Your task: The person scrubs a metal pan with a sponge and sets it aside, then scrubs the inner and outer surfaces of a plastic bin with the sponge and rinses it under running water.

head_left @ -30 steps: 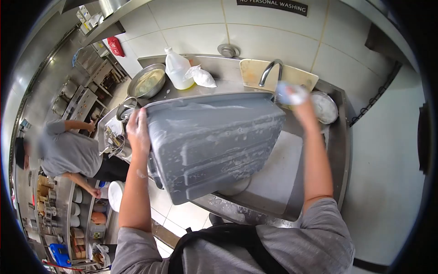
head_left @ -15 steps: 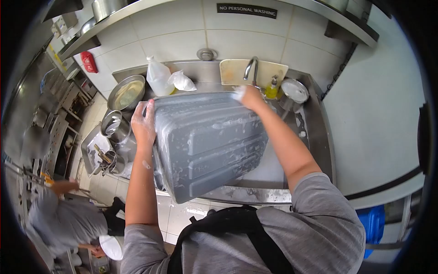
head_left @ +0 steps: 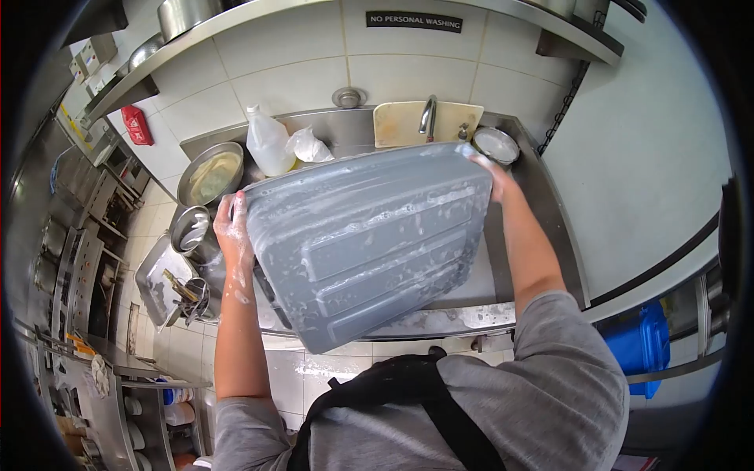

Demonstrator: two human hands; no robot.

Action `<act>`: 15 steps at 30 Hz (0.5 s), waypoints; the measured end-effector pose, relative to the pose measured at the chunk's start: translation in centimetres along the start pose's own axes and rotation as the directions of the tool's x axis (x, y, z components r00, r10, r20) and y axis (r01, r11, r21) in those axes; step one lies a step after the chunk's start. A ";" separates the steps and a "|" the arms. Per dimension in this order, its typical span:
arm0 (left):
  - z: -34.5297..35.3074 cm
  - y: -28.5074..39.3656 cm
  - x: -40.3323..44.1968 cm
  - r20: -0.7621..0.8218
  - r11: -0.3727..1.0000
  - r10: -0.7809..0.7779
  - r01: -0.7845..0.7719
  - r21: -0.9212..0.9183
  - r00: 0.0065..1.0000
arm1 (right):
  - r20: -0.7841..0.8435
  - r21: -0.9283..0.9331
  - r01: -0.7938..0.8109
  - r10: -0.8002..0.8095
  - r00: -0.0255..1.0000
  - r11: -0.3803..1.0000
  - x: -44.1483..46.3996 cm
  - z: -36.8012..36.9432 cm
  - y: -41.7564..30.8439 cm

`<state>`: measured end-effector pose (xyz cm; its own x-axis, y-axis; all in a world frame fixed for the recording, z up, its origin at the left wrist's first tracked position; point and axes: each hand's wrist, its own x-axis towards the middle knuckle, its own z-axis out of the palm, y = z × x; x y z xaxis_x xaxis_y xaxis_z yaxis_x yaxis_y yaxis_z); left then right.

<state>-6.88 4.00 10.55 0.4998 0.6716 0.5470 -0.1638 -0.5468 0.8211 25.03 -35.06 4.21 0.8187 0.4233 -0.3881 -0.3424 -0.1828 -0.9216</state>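
A large grey plastic tub [head_left: 377,251], streaked with soap suds, is tilted up over the sink with its ribbed outer side toward me. My left hand [head_left: 233,224], wet with foam, is closed on its upper left edge. At the tub's upper right corner is my right hand [head_left: 493,174], fingers bent over the rim. White foam covers those fingertips, and whatever they may hold there cannot be made out. The metal sink [head_left: 542,235] is partly hidden behind the tub.
A faucet [head_left: 429,118] stands before a cutting board [head_left: 389,124]. Left of the tub are a plastic jug [head_left: 269,141], a white bag [head_left: 310,146], a large metal bowl [head_left: 188,180], a metal pot [head_left: 191,229] and a utensil holder [head_left: 188,302]. A shelf [head_left: 259,17] runs above.
My right hand has moved right along the rim to the tub's corner. The tub has turned and shifted, its right end now higher. The co-worker at the lower left is out of sight.
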 end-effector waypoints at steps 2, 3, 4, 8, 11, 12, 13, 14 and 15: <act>-0.9 -1.9 -0.3 -0.008 0.987 -0.118 0.117 -0.114 0.993 | 0.018 0.494 0.110 -0.137 0.990 0.863 -0.6 1.5 2.2; -1.0 -3.7 -0.3 -0.029 0.979 -0.152 0.146 -0.139 0.988 | 0.007 0.562 0.166 -0.206 0.979 0.811 -0.6 2.1 2.2; -1.4 -4.1 0.0 -0.047 0.979 -0.156 0.148 -0.137 0.987 | -0.010 0.570 0.231 -0.275 0.961 0.788 -1.0 2.7 1.4; -2.9 -2.0 1.3 0.068 0.991 -0.094 0.099 -0.086 0.993 | -0.119 0.373 0.582 -0.585 0.802 0.723 -5.2 3.2 -5.1; -3.1 2.8 3.9 0.550 0.945 -0.163 -0.031 0.326 0.819 | -0.143 -0.056 0.872 -0.868 0.475 0.486 -9.0 3.1 -10.9; -1.0 3.5 4.0 0.543 0.908 -0.088 -0.157 0.388 0.835 | -0.108 -0.216 0.910 -0.935 0.338 0.354 -9.9 3.4 -12.8; 2.2 5.4 3.3 0.538 0.851 -0.012 -0.274 0.449 0.843 | -0.050 -0.354 0.910 -0.976 0.212 0.216 -10.7 3.7 -14.7; 5.3 7.7 2.6 0.491 0.877 -0.030 -0.213 0.430 0.870 | 0.016 -0.431 0.894 -0.990 0.141 0.120 -11.3 4.2 -16.6; 7.6 11.3 1.4 0.427 0.911 0.134 -0.281 0.303 0.894 | 0.086 -0.471 0.880 -0.990 0.116 0.062 -11.6 5.3 -17.9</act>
<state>-1.53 -5.06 19.39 0.7883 0.3140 0.5291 -0.0315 -0.8382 0.5445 19.18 -32.01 25.17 0.3938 0.3061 0.8667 0.9163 -0.0563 -0.3964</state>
